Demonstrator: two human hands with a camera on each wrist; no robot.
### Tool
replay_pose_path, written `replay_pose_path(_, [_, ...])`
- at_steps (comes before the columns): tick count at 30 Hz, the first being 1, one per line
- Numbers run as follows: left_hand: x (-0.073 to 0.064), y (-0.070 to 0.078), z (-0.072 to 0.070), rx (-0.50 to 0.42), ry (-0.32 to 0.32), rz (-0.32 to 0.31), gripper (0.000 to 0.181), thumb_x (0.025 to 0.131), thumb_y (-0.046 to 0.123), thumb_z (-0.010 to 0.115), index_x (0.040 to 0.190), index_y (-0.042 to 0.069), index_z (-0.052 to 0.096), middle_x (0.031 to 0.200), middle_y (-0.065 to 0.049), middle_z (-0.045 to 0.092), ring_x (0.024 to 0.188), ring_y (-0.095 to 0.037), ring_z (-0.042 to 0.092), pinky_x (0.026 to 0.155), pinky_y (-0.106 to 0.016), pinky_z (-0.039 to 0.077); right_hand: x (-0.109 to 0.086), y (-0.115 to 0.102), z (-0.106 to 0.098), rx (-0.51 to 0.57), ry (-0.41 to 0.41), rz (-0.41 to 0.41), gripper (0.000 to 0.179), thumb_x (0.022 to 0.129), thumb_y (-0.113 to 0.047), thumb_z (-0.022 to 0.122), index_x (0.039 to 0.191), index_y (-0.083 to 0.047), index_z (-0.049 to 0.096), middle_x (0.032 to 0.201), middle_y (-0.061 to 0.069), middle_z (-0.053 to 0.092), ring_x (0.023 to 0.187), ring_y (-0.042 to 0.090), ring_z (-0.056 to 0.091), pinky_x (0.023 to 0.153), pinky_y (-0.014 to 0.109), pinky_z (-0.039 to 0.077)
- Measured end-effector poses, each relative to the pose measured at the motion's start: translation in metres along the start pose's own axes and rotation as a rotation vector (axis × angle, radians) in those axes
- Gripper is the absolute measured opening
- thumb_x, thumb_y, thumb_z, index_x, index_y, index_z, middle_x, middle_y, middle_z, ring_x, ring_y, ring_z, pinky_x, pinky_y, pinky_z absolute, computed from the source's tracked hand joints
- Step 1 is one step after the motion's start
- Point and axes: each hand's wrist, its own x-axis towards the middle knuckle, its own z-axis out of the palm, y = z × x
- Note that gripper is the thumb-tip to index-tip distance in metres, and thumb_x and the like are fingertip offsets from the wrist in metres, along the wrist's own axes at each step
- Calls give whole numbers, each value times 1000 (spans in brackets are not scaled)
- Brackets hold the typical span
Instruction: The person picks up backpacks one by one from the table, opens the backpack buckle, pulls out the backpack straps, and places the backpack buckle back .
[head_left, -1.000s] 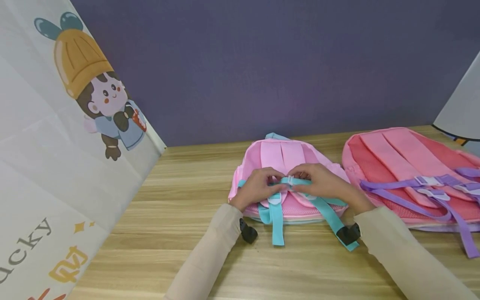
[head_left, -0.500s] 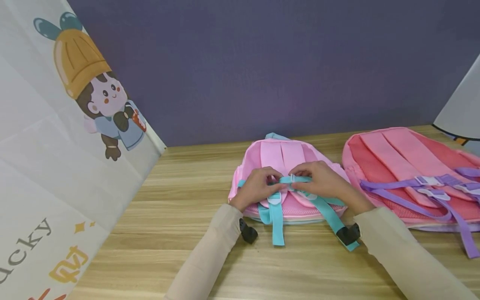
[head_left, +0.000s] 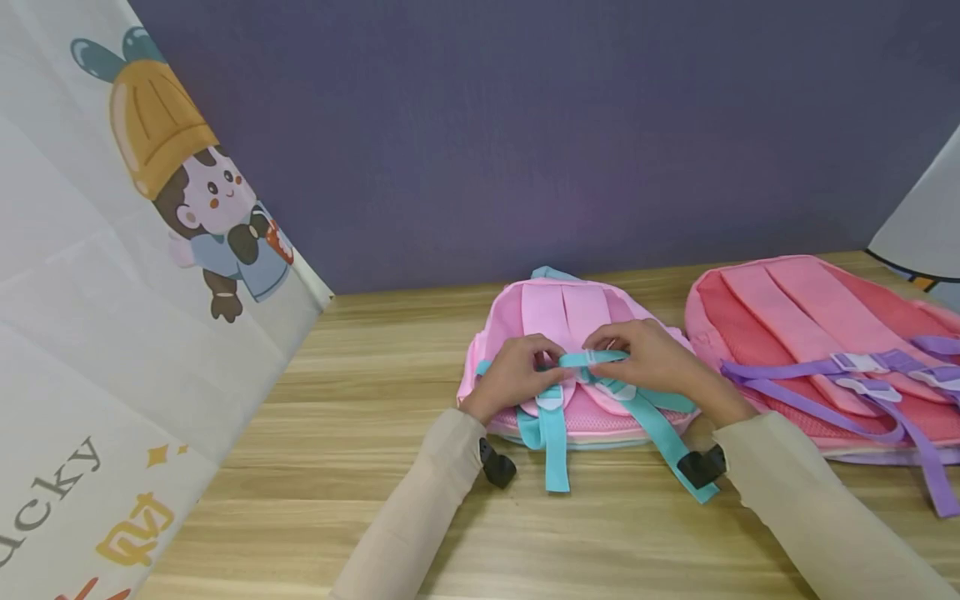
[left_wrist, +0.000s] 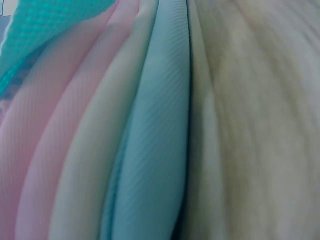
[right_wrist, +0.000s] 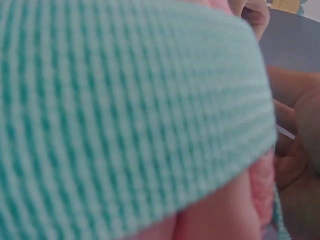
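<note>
A small pink backpack [head_left: 622,304] lies on the table with its shoulder straps facing up. Across its middle runs a teal strap [head_left: 572,361] bearing a small white buckle [head_left: 590,357]. My left hand [head_left: 517,372] pinches the strap's left end between thumb and fingers. On the other side, my right hand [head_left: 651,357] pinches it just right of the buckle. Layered pink, cream and blue fabric of the backpack [left_wrist: 155,130] fills the left wrist view. Teal webbing [right_wrist: 125,115] covers most of the right wrist view, with part of my right hand [right_wrist: 302,135] behind it.
A larger coral-pink backpack [head_left: 780,333] with purple straps lies close on the right. Two loose teal strap ends [head_left: 555,454] hang onto the wooden table [head_left: 330,442]. Behind stands a dark wall panel [head_left: 525,150]; a printed white sheet [head_left: 97,292] borders the left.
My right hand has shifted slightly right, and the white buckle has moved right with it. More teal strap shows between the buckle and my left hand, which stays nearly still.
</note>
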Motion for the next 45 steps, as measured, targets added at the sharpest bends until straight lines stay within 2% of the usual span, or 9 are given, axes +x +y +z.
replay_pose_path(5, [0, -1, 1, -4, -4, -8, 17, 85, 19, 72, 97, 7, 71, 87, -4, 67, 75, -13, 56, 67, -16, 43, -1, 1, -1, -8, 5, -5, 27, 79, -17, 77, 104, -9, 70, 91, 3, 69, 86, 22, 65, 79, 43, 54])
replay_pose_path(11, [-1, -1, 1, -20, -6, -10, 16, 85, 19, 72, 96, 7, 71, 86, -3, 66, 72, -9, 53, 66, -16, 43, -2, -1, -3, -18, -3, 23, 29, 79, -18, 76, 106, -9, 70, 94, 2, 70, 89, 23, 65, 81, 45, 54])
replay_pose_path(19, [0, -2, 1, -15, 6, 5, 17, 84, 21, 73, 95, 7, 72, 84, -3, 66, 72, -13, 54, 65, -16, 42, -3, -2, -7, -19, 2, 14, 28, 79, -19, 77, 104, -8, 70, 95, 5, 71, 89, 26, 65, 81, 46, 53])
replay_pose_path(28, [0, -1, 2, -7, 10, 5, 18, 84, 21, 73, 95, 7, 71, 85, -4, 66, 73, -14, 55, 66, -16, 41, -2, 2, -9, -19, -12, 63, 28, 80, -17, 75, 105, -9, 69, 98, 6, 70, 93, 28, 65, 84, 48, 52])
replay_pose_path(37, [0, 1, 1, -3, 10, 0, 17, 84, 19, 73, 95, 6, 71, 84, -4, 65, 71, -11, 53, 66, -16, 41, -5, 7, -13, -11, -1, 61, 31, 78, -15, 77, 107, -8, 69, 97, 7, 70, 94, 30, 66, 85, 48, 53])
replay_pose_path(45, [0, 0, 1, -5, 13, 9, 16, 85, 19, 72, 94, 7, 72, 84, -3, 65, 71, -8, 51, 66, -16, 42, -5, 13, -17, -25, 6, 34, 29, 77, -12, 77, 105, -8, 70, 94, 6, 70, 90, 25, 65, 83, 46, 53])
